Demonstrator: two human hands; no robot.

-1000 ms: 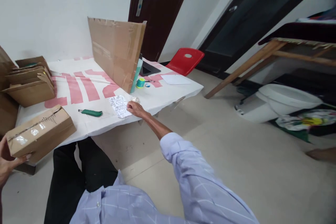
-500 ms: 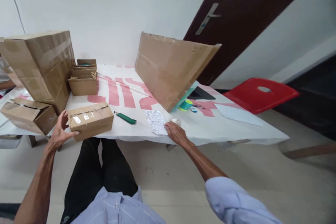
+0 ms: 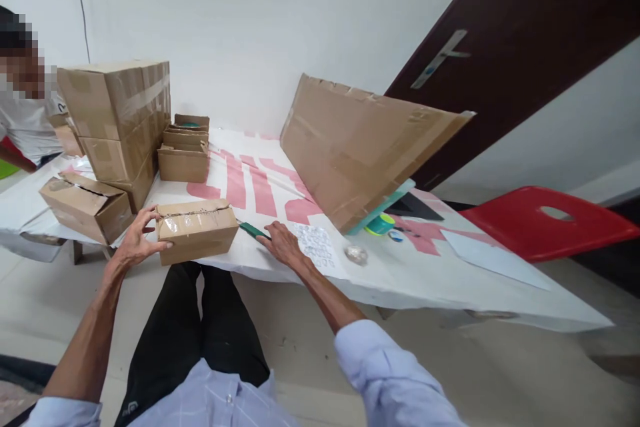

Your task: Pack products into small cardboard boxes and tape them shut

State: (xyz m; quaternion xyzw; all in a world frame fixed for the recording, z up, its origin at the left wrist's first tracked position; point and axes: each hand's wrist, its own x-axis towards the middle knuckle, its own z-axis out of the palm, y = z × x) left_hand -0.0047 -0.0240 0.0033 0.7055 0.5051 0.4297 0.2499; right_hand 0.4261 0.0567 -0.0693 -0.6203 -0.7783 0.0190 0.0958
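Observation:
My left hand grips the left end of a small taped cardboard box at the table's front edge, thumb on the near side. A ragged slit runs along the box's top. My right hand has its fingers closed over the rear end of a green utility knife, which lies just right of the box with its tip toward it. Beside that hand is a white sheet with a small grey pattern. A small clear-wrapped bundle lies to its right.
Stacked cardboard boxes and another slit box stand at left. Open cartons sit behind. A large cardboard panel leans over the table near a teal tape roll. At right is a red chair; a person is at far left.
My right hand has moved left from the patterned sheet to the utility knife and taken hold of its end. My left hand stays on the box. The view has shifted left.

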